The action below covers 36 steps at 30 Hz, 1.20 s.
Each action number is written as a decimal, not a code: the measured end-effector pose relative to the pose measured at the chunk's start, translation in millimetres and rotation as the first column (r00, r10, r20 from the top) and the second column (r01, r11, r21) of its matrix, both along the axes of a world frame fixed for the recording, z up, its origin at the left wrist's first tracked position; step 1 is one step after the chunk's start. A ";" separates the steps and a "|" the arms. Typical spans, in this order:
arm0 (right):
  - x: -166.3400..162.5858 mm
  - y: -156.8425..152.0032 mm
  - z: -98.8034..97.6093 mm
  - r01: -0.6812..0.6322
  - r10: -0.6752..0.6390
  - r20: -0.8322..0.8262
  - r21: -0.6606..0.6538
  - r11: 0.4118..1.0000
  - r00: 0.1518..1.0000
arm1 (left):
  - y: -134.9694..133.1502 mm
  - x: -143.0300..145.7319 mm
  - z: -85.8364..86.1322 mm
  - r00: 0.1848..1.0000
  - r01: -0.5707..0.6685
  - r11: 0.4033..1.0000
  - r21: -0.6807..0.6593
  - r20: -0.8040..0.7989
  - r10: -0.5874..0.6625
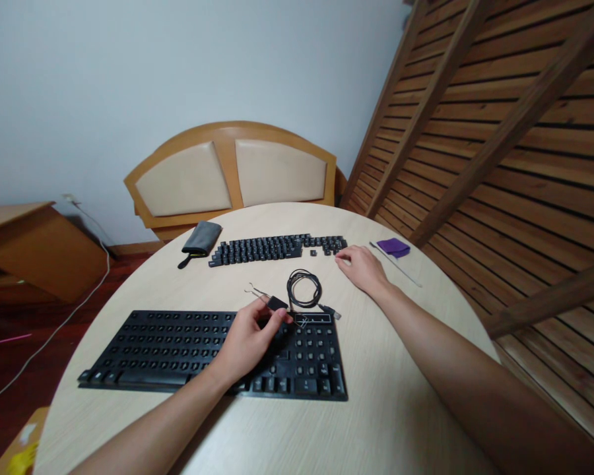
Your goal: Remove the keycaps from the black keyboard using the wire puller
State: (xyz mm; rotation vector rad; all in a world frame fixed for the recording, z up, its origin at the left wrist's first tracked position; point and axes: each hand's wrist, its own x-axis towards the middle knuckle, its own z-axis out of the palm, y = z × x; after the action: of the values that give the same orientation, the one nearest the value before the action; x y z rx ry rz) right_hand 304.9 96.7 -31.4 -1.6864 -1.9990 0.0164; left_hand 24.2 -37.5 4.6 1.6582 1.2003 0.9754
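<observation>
My left hand [250, 336] is closed on a keycap puller [278, 304], which has a black handle and thin wire loops at both ends. It hovers over the right half of a black keyboard [178, 343], whose main block and number pad show bare switch stems. Some keycaps remain along its front edge and lower right corner. My right hand [362, 267] rests on the table, thumb and fingers pinched at a keycap by the right end of the loose black keycaps [262, 248]. Those lie in keyboard-like rows. One single keycap [313, 253] sits slightly apart.
A coiled black USB cable [304, 288] lies behind the keyboard. Farther back are a dark grey pouch [202, 238] on the left, and a thin rod [396, 264] and purple cloth [394, 247] on the right. The round table [386, 396] adjoins a wooden slatted panel [499, 132].
</observation>
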 end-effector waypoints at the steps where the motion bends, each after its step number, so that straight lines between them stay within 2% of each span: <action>1: -0.5 0.0 -0.4 -0.006 0.005 0.003 0.002 1.000 1.000 | -0.1 0.0 0.1 1.000 0.000 1.000 0.003 0.000 0.000; 21: -3.9 -1.2 0.0 -0.080 0.080 0.031 0.019 0.997 0.996 | -1.0 -0.1 1.1 1.000 -0.008 1.000 -0.004 -0.015 0.008; 28: -4.6 -1.1 1.2 -0.077 0.077 0.038 -0.002 0.997 0.996 | -1.4 -1.5 1.7 0.996 0.040 0.998 0.041 -0.077 -0.036; 33: -7.7 -16.4 20.4 -0.093 0.095 0.056 -0.031 0.995 0.994 | -5.9 -2.0 3.4 0.978 0.113 0.987 0.115 -0.186 -0.090; 36: -12.9 -37.1 44.2 -0.246 0.251 0.027 -0.127 0.961 0.968 | -10.1 -0.9 6.5 0.954 0.189 0.965 0.180 -0.265 -0.138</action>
State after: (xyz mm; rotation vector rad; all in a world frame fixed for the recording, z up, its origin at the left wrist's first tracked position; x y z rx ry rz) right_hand 292.0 59.6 12.8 -1.5072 -2.2716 0.1972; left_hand 23.3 -47.6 11.2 2.0596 1.1299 0.8241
